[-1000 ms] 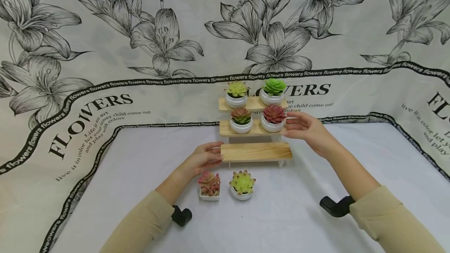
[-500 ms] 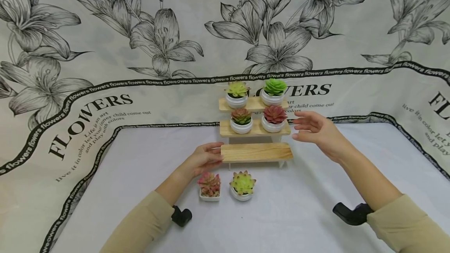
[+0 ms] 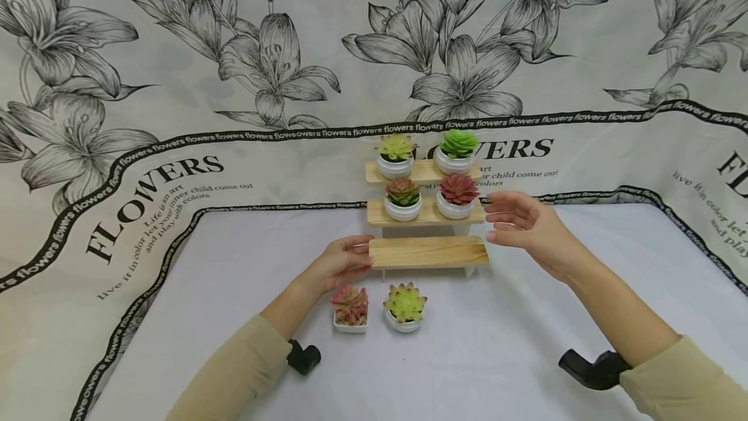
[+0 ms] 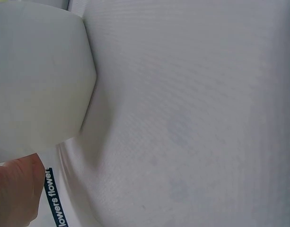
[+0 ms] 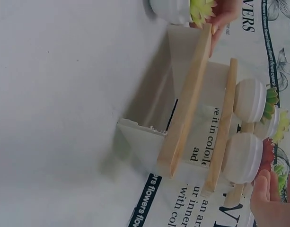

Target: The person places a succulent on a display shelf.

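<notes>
A tiered stand has light wooden shelves on white supports. At the left end of its bottom shelf, my left hand grips the board's end, thumb in front. The two upper shelves bear white-potted succulents: a yellow-green one and a bright green one on top, a green-red one and a dark red one in the middle. Just right of the dark red succulent, my right hand hovers with relaxed fingers, holding nothing. In the left wrist view, a white surface hides most of the left hand.
In front of the stand, a pink succulent in a square white pot and a yellow-green one with reddish tips in a round pot stand on the white tablecloth. A flower-printed cloth hangs behind the stand.
My right hand has drawn away from the dark red succulent's pot to the right, its fingers now apart from it, and sunk slightly. The left hand stays on the bottom shelf's end.
</notes>
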The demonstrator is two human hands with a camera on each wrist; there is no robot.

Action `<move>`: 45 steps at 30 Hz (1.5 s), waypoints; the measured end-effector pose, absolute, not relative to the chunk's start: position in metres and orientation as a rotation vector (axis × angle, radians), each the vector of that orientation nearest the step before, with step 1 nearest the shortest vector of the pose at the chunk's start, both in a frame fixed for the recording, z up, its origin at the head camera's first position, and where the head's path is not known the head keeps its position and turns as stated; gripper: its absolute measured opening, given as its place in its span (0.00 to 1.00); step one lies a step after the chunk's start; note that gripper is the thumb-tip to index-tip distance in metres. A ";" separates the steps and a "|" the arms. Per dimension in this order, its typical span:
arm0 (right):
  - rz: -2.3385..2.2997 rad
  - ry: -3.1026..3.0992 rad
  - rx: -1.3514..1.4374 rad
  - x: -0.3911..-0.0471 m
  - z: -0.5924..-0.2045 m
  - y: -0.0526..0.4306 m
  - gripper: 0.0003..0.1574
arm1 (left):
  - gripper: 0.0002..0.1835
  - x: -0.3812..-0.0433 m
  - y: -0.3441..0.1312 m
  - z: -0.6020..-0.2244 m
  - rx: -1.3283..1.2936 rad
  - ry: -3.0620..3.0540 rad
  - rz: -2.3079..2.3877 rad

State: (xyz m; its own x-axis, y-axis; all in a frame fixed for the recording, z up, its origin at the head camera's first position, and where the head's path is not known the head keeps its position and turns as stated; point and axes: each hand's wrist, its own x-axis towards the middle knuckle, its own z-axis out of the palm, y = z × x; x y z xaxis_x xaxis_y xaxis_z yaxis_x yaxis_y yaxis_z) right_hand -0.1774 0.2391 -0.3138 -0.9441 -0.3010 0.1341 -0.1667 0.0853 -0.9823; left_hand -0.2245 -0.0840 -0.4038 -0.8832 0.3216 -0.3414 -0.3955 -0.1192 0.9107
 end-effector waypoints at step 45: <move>-1.739 2.119 -0.472 -0.139 -0.379 0.206 0.41 | 0.29 -0.228 -0.083 -0.408 -0.099 1.728 2.022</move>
State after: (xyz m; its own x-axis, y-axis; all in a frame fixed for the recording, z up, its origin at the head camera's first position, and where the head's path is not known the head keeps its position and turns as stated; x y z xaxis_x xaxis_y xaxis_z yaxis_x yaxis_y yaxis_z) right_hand -0.1385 0.2060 -0.3793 -0.8803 -0.4702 -0.0630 -0.0298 0.1874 -0.9818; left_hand -0.2284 -0.0827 -0.4078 -0.8844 0.3054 -0.3529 -0.3961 -0.0917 0.9136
